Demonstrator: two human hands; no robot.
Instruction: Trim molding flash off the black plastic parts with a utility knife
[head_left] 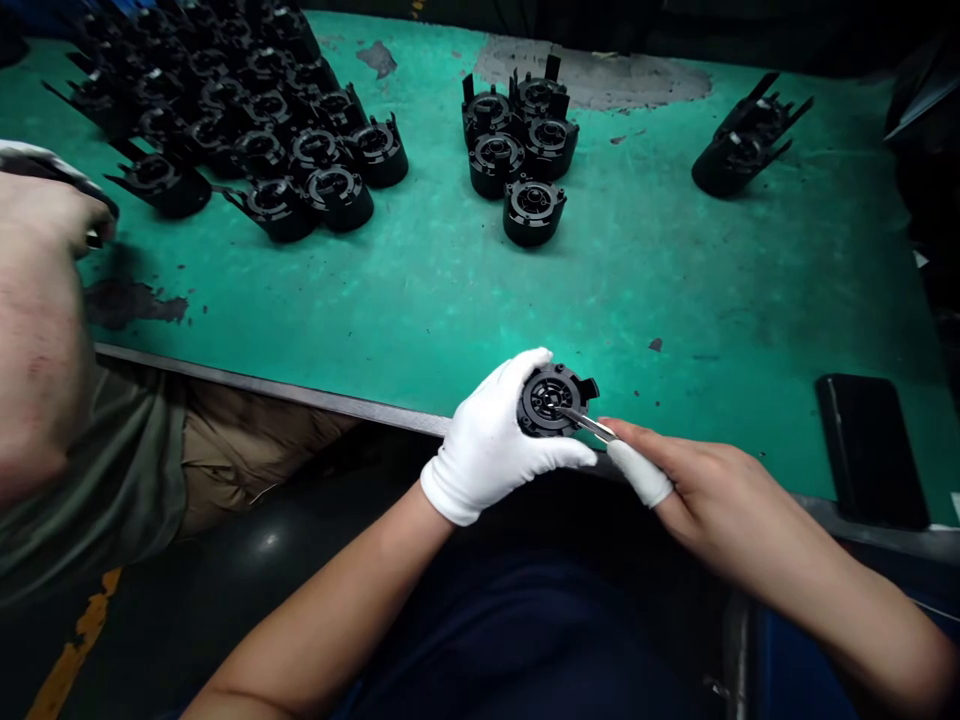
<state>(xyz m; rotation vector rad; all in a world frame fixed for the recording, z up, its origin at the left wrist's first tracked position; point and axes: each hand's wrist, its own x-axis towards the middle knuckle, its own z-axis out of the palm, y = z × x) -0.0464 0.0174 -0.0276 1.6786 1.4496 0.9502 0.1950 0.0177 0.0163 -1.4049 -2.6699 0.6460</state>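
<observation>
Gloved left hand (491,445) has its grip closed round the black round part (551,400), just over the surface (450,290) edge. Right of the part, the right hand (697,480) pinches a thin metal tool (592,425), which slants up-left with its tip on the part's hub.

Bench before me: one table (420,290), topped with a scuffed green mat. Wear: grey bare patch (600,75) at the far edge; dark peeled patch (127,300) near left. Front rim: metal strip (300,395). Floor (150,650) below: dark, one yellow stripe (75,640). Light: brightest on the mat nearest me.
</observation>
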